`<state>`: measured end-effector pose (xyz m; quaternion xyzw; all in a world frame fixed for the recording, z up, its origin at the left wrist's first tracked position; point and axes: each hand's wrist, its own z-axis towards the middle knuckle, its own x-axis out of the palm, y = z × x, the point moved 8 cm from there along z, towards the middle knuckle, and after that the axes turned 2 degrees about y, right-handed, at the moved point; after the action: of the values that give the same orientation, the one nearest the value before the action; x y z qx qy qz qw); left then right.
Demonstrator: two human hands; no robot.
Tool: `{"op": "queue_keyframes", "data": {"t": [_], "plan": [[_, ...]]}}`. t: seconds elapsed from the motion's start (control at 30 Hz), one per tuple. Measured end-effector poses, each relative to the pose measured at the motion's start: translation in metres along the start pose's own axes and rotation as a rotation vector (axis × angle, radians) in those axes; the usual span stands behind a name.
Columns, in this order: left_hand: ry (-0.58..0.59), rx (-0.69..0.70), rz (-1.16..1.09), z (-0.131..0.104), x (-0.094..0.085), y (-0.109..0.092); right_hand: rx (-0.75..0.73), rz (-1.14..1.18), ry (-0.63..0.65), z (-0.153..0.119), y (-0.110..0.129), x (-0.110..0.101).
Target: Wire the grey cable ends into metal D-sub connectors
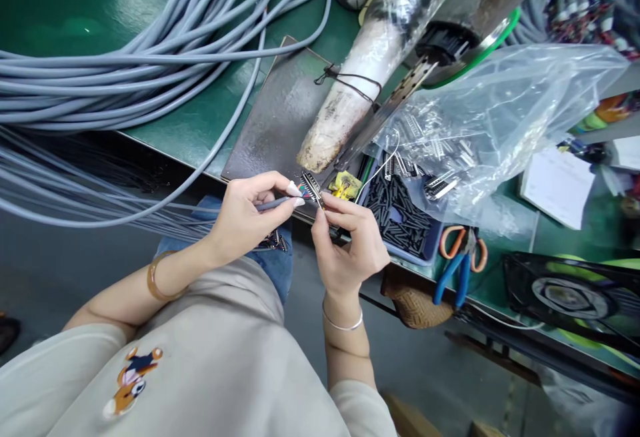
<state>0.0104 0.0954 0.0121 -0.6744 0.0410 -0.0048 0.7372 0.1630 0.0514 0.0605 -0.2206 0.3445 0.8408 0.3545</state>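
Observation:
My left hand [253, 213] is closed on the end of a grey cable [273, 204], pinching it between thumb and fingers. Thin coloured wires [305, 190] fan out past its fingertips towards a small metal multi-pin connector [312, 185]. Close by on the other side, my right hand [350, 233] makes a pinch at the connector's near end. Something thin shows between those fingertips, too small to name. Both hands are at the table's front edge, beside a dark metal plate [270, 117]. Just beyond the connector is the mouth of a foil-wrapped duct [340, 103].
Grey cables [150, 83] lie coiled at the left. A blue tray [430, 250] holds black sleeves [400, 217], beside a clear bag [520, 110] of connectors. Pliers [460, 263], a black fan [570, 297] and a paper pad [557, 183] are at the right. Yellow material [346, 185] lies near my right hand.

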Motion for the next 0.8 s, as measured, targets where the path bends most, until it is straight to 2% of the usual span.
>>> {"op": "queue_keyframes", "data": {"t": [0.27,0.47,0.8], "plan": [[-0.053,0.027,0.031,0.007,-0.001,-0.004,0.032,0.037,-0.015,0.004,-0.008,0.002],[-0.026,0.05,0.039,0.006,-0.001,-0.014,0.032,0.028,-0.037,0.008,-0.006,-0.001],[0.084,0.1,0.116,0.002,0.006,-0.016,-0.028,0.038,-0.039,-0.008,-0.009,-0.006]]}}
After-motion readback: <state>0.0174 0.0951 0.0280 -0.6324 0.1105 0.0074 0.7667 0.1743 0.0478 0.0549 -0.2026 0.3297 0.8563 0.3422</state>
